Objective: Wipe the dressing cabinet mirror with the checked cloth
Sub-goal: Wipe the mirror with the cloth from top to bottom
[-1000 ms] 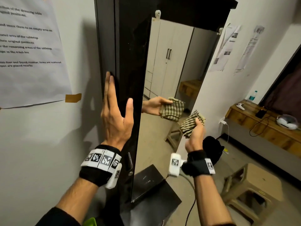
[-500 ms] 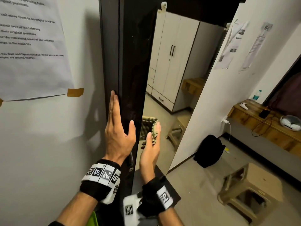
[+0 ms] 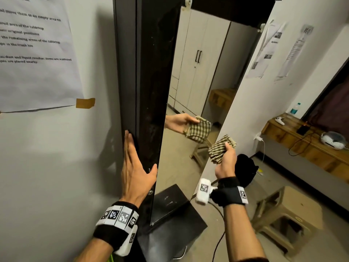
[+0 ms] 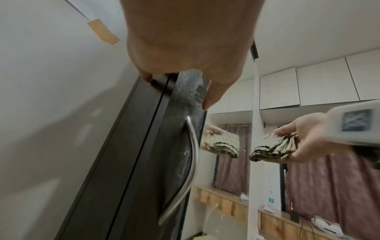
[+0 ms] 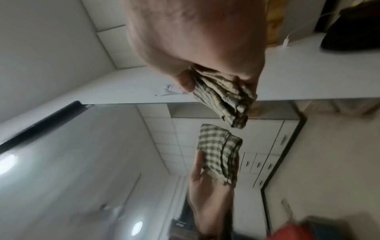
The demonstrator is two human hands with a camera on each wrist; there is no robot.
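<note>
The tall dark dressing cabinet [image 3: 147, 72] stands against the wall with its mirror [image 3: 198, 91] on the door face. My left hand [image 3: 135, 165] lies flat with straight fingers on the cabinet's dark edge, thumb at the mirror's rim. My right hand [image 3: 225, 157] grips the folded green-and-cream checked cloth [image 3: 220, 148] at the mirror's right edge, just off the glass. The cloth [image 4: 273, 149] and its reflection show in the left wrist view beside a curved metal handle [image 4: 189, 162]. In the right wrist view the cloth [image 5: 224, 100] hangs bunched under my fingers.
A taped paper sheet [image 3: 35, 53] hangs on the wall to the left. A plastic stool [image 3: 289, 214] stands on the floor at right, a black bag [image 3: 245, 171] behind my right hand, and a wooden shelf [image 3: 306, 144] with a bottle and cables along the right wall.
My right hand with the cloth has swept from the mirror's left edge, low beside my left hand, out to its right edge. My left hand stays flat on the cabinet edge.
</note>
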